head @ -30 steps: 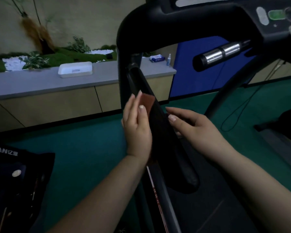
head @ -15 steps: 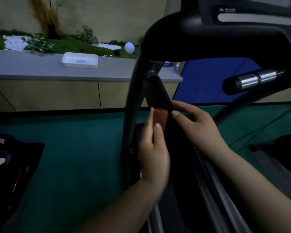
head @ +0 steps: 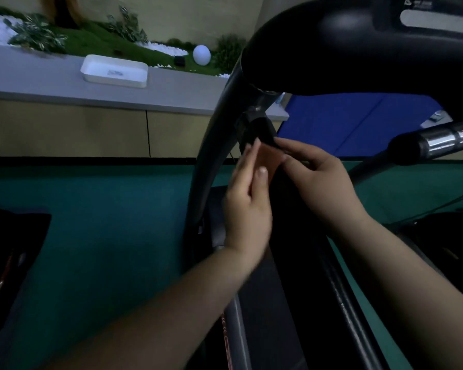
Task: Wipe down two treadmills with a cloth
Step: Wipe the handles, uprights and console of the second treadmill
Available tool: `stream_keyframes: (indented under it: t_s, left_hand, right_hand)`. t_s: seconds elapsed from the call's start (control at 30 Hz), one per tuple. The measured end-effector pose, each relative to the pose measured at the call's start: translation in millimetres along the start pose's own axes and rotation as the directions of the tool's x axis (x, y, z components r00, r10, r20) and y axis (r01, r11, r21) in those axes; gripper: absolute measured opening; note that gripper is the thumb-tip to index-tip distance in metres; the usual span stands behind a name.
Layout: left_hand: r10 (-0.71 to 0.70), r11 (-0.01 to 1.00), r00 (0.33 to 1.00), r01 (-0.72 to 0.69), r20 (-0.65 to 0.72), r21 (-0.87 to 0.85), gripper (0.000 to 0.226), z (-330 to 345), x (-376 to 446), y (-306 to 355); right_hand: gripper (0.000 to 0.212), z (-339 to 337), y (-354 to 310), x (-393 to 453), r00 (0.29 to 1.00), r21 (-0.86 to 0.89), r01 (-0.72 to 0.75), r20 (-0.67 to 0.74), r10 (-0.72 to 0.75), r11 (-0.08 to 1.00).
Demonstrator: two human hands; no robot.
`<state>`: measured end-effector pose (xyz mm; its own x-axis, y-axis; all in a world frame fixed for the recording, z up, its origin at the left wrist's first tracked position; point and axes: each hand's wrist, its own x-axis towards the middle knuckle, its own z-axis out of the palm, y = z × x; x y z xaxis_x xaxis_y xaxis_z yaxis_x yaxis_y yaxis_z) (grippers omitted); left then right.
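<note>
Cloth: small orange-brown cloth (head: 269, 160) pressed on the dark inner bar of the treadmill (head: 257, 130), just under the console arm.
My left hand: my left hand (head: 247, 206) lies flat, fingers straight, against the cloth.
My right hand: my right hand (head: 322, 180) pinches the cloth's right edge.
Behind: white tray (head: 114, 71) on the grey counter (head: 38, 81).

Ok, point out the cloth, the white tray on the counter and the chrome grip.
cloth (head: 270, 158), head view, on the orange patch between both hands.
white tray (head: 112, 82), head view, on its front wall.
chrome grip (head: 449, 141), head view, on the shiny metal band at right.
</note>
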<state>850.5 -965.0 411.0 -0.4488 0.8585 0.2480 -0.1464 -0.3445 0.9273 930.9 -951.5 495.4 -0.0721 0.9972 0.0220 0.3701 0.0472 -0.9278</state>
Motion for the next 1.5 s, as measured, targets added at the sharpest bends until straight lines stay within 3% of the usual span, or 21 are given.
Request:
stream_keyframes:
  t_s: [0.13,0.23,0.3,0.4,0.5,0.6,0.7,0.8,0.9,0.97,1.07,1.13,1.3,1.5]
  left_hand:
    - [-0.104,0.994,0.994,0.105,-0.045,0.025,0.041,-0.4,65.8,-17.3]
    - [-0.142,0.987,0.988,0.137,-0.066,-0.078,0.043,2.5,25.4,-16.0]
    - [-0.074,0.992,0.997,0.069,-0.039,-0.105,0.042,1.9,-5.5,-4.5]
    - [0.118,0.990,0.992,-0.120,0.039,0.071,0.039,-0.2,17.6,-2.8]
    - [-0.005,0.999,1.000,0.004,0.003,0.047,0.043,-1.7,64.6,-17.8]
    - [-0.116,0.991,0.993,0.115,-0.016,-0.074,0.045,-1.4,32.5,-14.7]
    - [0.025,1.000,0.999,-0.024,0.040,-0.017,0.040,-6.7,-20.0,6.4]
    - [0.123,0.989,0.986,-0.131,0.110,0.073,0.039,-6.0,17.0,-2.6]
    - [-0.024,1.000,0.999,0.024,0.025,0.013,0.042,-3.4,61.2,-10.9]
    - [-0.053,0.998,0.998,0.053,0.019,-0.015,0.041,-1.8,35.0,-4.0]
    - [0.095,0.995,0.987,-0.095,0.128,-0.010,0.038,-11.6,-35.7,16.0]
    - [0.141,0.989,0.970,-0.146,0.196,0.008,0.038,-14.0,-38.5,13.8]
    - [-0.030,1.000,0.996,0.029,0.081,0.005,0.039,-6.1,13.2,12.0]
    - [0.110,0.994,0.987,-0.113,0.120,0.017,0.039,-10.7,-95.2,27.8]
  right_hand:
    - [0.026,1.9,3.2,-0.4,0.999,0.029,0.012,-0.048,-0.010,1.000]
    - [0.027,0.2,6.8,1.5,0.998,-0.010,0.041,-0.039,-0.041,0.999]
    - [0.027,-0.8,9.0,4.0,0.998,-0.047,0.063,-0.029,-0.064,0.997]
    - [0.026,0.2,11.1,6.3,0.996,-0.042,0.084,-0.019,-0.085,0.996]
    - [0.026,0.7,13.0,6.9,0.994,-0.068,0.093,-0.046,-0.096,0.993]
    - [0.026,0.1,13.9,7.0,0.993,-0.101,0.101,-0.051,-0.106,0.990]
    - [0.026,0.3,13.3,8.0,0.992,-0.116,0.111,-0.044,-0.117,0.987]
    - [0.025,1.0,12.7,7.8,0.992,-0.110,0.109,-0.044,-0.114,0.988]
    - [0.026,1.1,12.4,6.5,0.992,-0.124,0.105,-0.052,-0.113,0.987]
    - [0.026,1.1,12.6,6.2,0.993,-0.124,0.105,-0.045,-0.111,0.987]
    - [0.027,-0.2,11.6,6.1,0.995,-0.107,0.092,-0.029,-0.095,0.990]
    - [0.027,-1.6,9.6,5.4,0.996,-0.106,0.082,-0.010,-0.084,0.991]
    - [0.029,-9.9,6.1,-12.0,0.996,-0.131,0.085,0.030,-0.082,0.988]
    - [0.032,-29.9,14.8,-42.7,0.989,-0.086,0.105,0.115,-0.095,0.991]
